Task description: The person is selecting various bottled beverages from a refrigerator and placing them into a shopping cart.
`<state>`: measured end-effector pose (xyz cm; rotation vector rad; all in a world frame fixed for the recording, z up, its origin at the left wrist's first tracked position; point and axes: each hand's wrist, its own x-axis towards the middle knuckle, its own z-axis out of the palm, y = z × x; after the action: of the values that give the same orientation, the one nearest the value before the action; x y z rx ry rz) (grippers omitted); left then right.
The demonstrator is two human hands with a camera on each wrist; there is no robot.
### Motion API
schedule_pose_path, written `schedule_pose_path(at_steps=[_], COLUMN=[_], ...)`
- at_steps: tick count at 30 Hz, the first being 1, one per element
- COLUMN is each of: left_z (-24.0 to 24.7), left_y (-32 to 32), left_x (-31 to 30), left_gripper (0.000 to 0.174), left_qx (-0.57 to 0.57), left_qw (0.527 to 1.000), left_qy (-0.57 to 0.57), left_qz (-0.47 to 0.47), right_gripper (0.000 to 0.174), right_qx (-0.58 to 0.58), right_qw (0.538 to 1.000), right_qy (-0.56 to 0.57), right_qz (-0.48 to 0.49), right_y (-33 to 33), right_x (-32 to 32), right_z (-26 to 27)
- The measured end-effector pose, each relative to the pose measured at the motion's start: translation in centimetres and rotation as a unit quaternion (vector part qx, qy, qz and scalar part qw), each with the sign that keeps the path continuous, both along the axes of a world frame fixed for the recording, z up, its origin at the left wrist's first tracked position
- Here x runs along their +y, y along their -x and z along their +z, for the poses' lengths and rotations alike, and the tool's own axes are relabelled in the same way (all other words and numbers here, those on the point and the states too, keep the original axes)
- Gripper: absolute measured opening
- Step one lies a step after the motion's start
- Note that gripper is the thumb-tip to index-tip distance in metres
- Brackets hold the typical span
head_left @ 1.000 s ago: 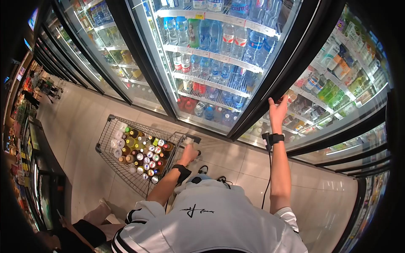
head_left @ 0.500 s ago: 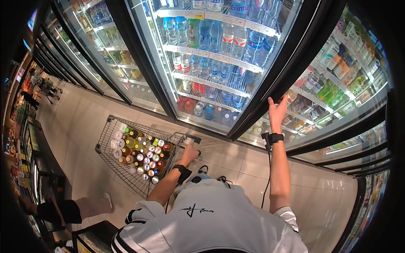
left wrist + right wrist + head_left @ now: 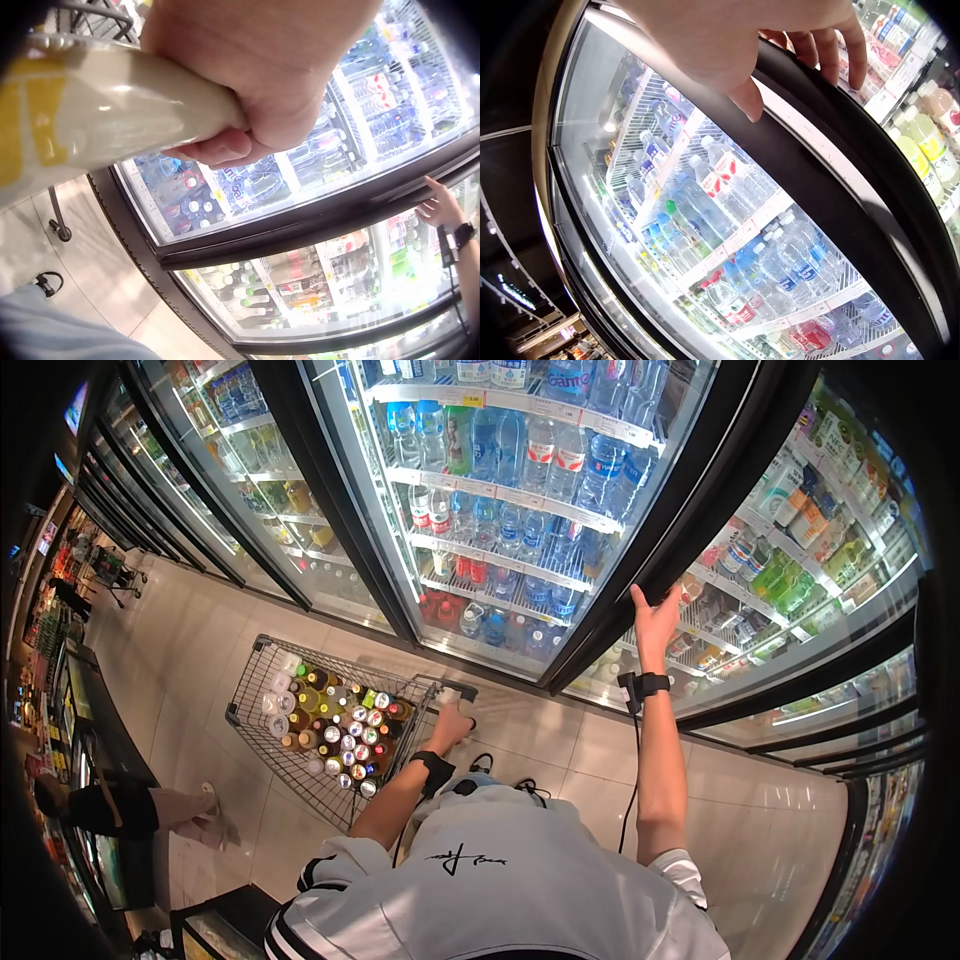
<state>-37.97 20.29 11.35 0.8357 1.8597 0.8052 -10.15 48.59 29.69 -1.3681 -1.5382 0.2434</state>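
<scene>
In the head view, my left hand [image 3: 450,728] is down at the handle end of a wire shopping cart [image 3: 243,678]. The left wrist view shows the fingers of that hand [image 3: 262,82] curled round the cart handle [image 3: 112,112], a thick, glossy cream bar with yellow print. My right hand [image 3: 657,625] is at the dark edge of a glass cooler door [image 3: 590,625]. In the right wrist view, the thumb of my right hand [image 3: 712,45] lies on the near side of the black door frame [image 3: 795,172], and the fingers reach over to its other side.
Several bottles and cans [image 3: 350,725] stand in the cart. Water bottles [image 3: 545,455] fill the lit shelves behind the glass, and more drinks [image 3: 790,550] are on the right. A passer-by [image 3: 120,810] is at lower left, near a dark display case [image 3: 225,925].
The passer-by has moved up and left along the aisle. My right hand has shifted very slightly at the door edge; my left hand and the cart stay where they were.
</scene>
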Motion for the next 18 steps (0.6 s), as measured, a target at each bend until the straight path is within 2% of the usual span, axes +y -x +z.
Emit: schedule_pose_path(at_steps=[6,11,18], left_z=[-0.4,-0.9,-0.8], left_y=[0.0,0.1,-0.1], left_x=[-0.1,-0.2,-0.1], left_gripper=[0.029,0.028,0.025], left_qx=[-0.006,-0.015,-0.002], left_qw=[1.000,0.999,0.999], left_qy=[-0.008,-0.034,-0.043], left_qz=[-0.002,0.002,0.005], right_gripper=[0.060,0.070,0.070], right_qx=[0.026,-0.009,-0.013], right_qw=[0.999,0.999,0.999], right_qy=[0.021,0.014,0.005], right_qz=[0.001,-0.050,-0.052], right_y=[0.5,1.0,1.1], right_x=[-0.1,-0.1,-0.2], right_z=[0.0,-0.1,0.0])
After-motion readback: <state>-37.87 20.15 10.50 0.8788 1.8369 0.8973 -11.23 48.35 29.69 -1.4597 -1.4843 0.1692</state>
